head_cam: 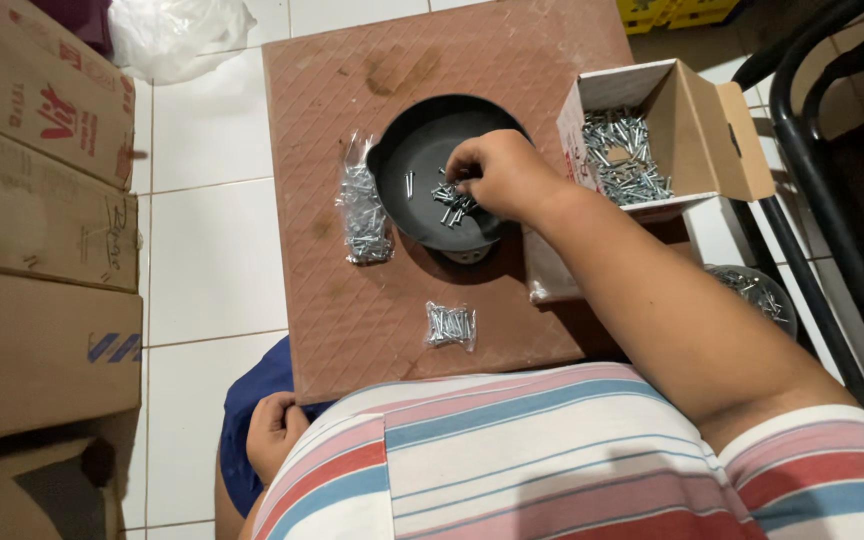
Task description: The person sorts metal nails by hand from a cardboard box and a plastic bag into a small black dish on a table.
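My right hand reaches into a round black dish on a brown textured board, its fingertips pinched on a small pile of silver screws. One lone screw lies apart in the dish. Left of the dish lies a long clear bag of screws, and a small filled bag sits near the board's front edge. My left hand rests low by my knee, on blue cloth, fingers curled with nothing in it.
An open white cardboard box of loose screws stands at the board's right. Stacked brown cartons line the left side on white floor tiles. A black metal chair frame stands at right, with a clear tub of screws beside it.
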